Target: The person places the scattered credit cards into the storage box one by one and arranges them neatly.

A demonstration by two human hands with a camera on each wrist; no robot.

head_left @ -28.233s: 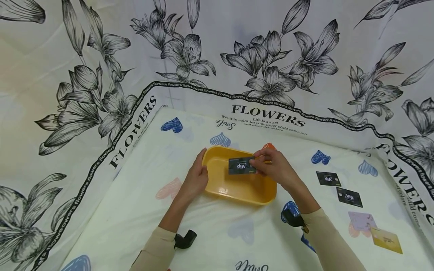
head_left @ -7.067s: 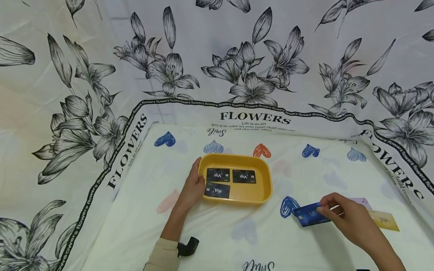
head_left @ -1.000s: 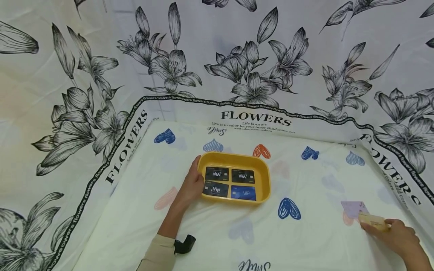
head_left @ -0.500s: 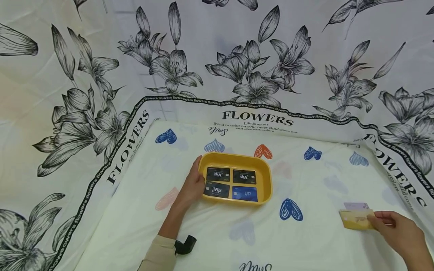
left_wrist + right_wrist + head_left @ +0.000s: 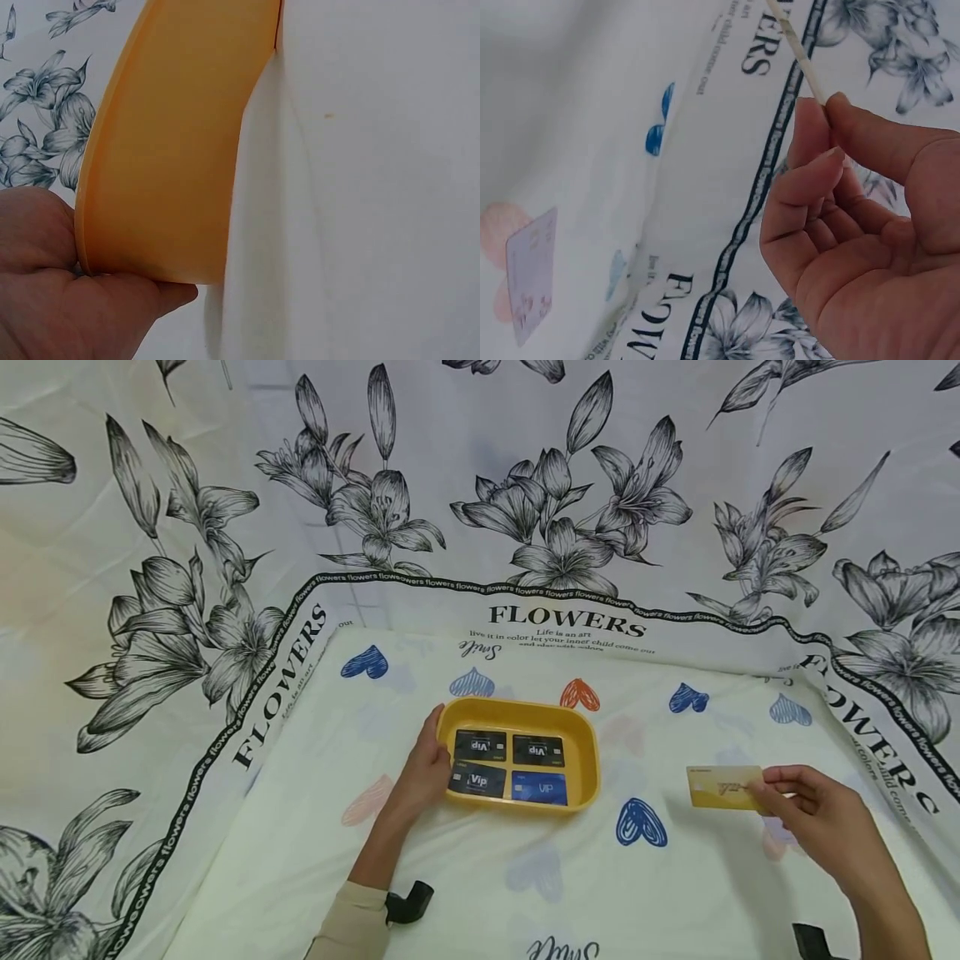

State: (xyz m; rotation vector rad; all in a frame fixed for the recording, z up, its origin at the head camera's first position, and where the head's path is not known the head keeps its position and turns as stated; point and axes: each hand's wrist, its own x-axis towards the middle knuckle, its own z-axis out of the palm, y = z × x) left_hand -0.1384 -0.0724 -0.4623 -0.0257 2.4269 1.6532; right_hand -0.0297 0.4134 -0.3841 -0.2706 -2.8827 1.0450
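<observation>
My right hand (image 5: pixel 821 818) pinches a gold card (image 5: pixel 723 787) by its right end, thumb against fingers, holding it above the cloth. Edge-on, the same card shows as a thin strip in the right wrist view. On the left, my left hand (image 5: pixel 427 768) grips the left end of a yellow plastic tray (image 5: pixel 585 760); the left wrist view has the hand (image 5: pixel 82 285) at the tray's end wall. Inside the tray lie three black Vip cards and a blue VIP card (image 5: pixel 539 787), in two rows. A pale purple card (image 5: pixel 531 277) lies on the cloth, mostly hidden behind my right hand in the head view.
A white cloth (image 5: pixel 450 877) printed with hearts covers the surface. Flower-printed fabric (image 5: pixel 525 485) rises at the back and sides. A black strap piece (image 5: pixel 408 903) sits at my left wrist.
The gold card has been lifted from beside the purple card and carried left and up by my right hand. Over the longer span, cards have gone into the tray. My left hand stays.
</observation>
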